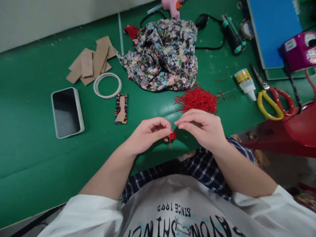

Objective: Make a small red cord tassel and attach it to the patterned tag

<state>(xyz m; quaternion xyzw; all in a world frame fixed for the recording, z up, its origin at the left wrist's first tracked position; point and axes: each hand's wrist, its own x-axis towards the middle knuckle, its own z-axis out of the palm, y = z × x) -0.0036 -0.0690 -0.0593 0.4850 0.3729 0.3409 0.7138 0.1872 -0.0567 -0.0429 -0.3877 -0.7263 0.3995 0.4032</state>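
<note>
My left hand (149, 135) pinches a small bundle of red thread (173, 135) between thumb and fingers, and a loose end hangs down from it. Just to the right, my right hand (206, 128) has thumb and forefinger pressed together in a pinch; anything between those tips is too fine to make out. Behind the right hand lies a pile of cut red threads (197, 99). To the left of the hands, a small card strip wrapped in floral cloth (121, 109) rests on the green table (98, 158).
Floral fabric (164, 56) lies crumpled at the centre back, near a pink glue gun (172, 7). On the left are a phone (67, 112), a tape roll (107, 85) and cardboard pieces (90, 62). Rightward sit a glue bottle (245, 82), scissors (270, 103) and a cutter knife (233, 34).
</note>
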